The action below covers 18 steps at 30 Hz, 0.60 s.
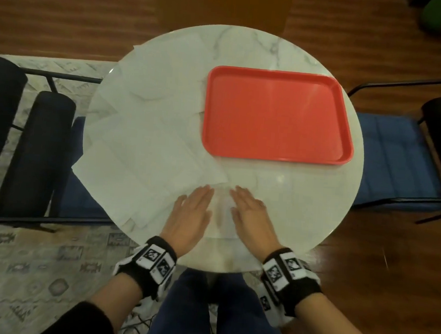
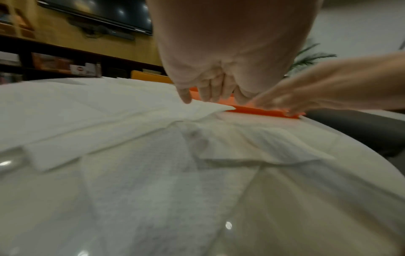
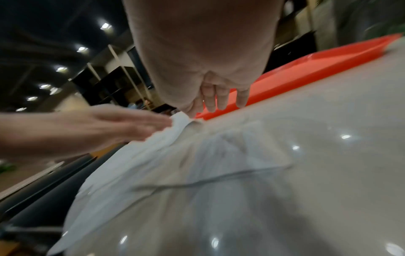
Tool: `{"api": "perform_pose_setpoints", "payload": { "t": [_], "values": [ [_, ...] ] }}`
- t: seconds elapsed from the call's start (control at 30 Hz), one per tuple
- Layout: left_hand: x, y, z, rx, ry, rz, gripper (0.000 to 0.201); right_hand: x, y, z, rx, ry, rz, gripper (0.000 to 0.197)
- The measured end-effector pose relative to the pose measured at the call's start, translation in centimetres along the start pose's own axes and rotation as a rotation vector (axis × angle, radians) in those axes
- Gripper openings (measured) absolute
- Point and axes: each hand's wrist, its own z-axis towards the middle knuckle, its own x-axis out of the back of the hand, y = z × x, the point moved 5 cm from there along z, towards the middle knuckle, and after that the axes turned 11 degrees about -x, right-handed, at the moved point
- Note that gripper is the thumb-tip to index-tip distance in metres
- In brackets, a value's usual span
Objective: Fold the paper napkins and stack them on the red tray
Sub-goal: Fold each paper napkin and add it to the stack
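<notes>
I am only starting — my left hand (image 1: 190,211) and right hand (image 1: 250,212) are lying flat, fingers straight, gripping nothing, on a napkin (image 1: 221,214) just before the red tray (image 1: 278,113). The tray is holding nothing yet — the other napkins (image 1: 143,140) are lying unfolded beside it.

Counts, head view: 1 red tray (image 1: 277,116). 1 round marble table (image 1: 316,199). Paper napkins (image 1: 147,146): several, overlapping on left half of the table, white on white, edges blur, exact no. can't tell. 2 hands: left hand (image 1: 188,214), right hand (image 1: 252,216). 2 wrist bands w/ markers (image 1: 153,260). Chairs: 2, one (image 1: 397,163) each side.
</notes>
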Motion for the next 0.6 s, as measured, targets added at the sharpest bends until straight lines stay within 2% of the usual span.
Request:
{"api": "perform_pose_setpoints", "payload": {
  "t": [0.1, 0.17, 0.27, 0.43, 0.53, 0.6],
  "values": [
    [-3.3, 0.1, 0.4, 0.065, -0.253, 0.100, 0.071, -3.5, -1.3, 0.7, -0.030, -0.224, -0.103, 0.052],
    [-4.6, -1.0, -0.4, 0.091, -0.289, 0.129, 0.070, -4.3, -0.2, 1.0, -0.042, -0.245, -0.199, 0.053],
    [-5.1, -1.9, -1.2, 0.099, -0.286, 0.175, 0.067, -3.8, 2.9, 0.7, -0.072, -0.229, -0.297, 0.056],
    [-4.7, -2.1, -1.5, 0.103, -0.303, 0.110, 0.083, -1.2, 7.1, -0.7, -0.176, -0.147, -0.287, 0.054],
    [-4.4, -2.0, -1.5, 0.121, -0.272, 0.194, 0.067, -0.8, 6.7, -0.5, -0.199, -0.038, -0.214, 0.050],
    [-3.8, -1.5, -1.0, 0.083, -0.204, 0.183, 0.064, -0.6, 5.9, 0.0, -0.251, 0.007, -0.135, 0.041]
  ]
}}
